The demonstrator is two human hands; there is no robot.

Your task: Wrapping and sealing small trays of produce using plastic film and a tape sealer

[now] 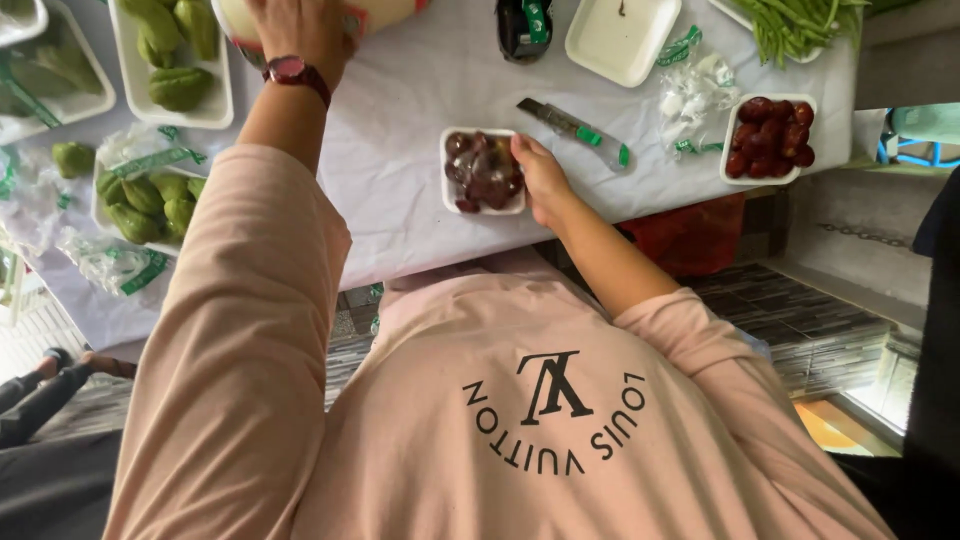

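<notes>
A small white foam tray of dark red fruit, covered in clear film, lies on the white-covered table in front of me. My right hand grips the tray's right edge, fingers curled on the rim. My left hand, with a dark red wristwatch on the wrist, reaches to the far edge of the table and rests on a big cream-coloured roll, fingers wrapped over it. Most of the roll is cut off by the frame's top.
A cutter knife with green bands lies right of the tray. Further right are crumpled film scraps and an uncovered tray of red fruit. An empty foam tray, a tape dispenser and green beans sit behind. Trays of green gourds fill the left.
</notes>
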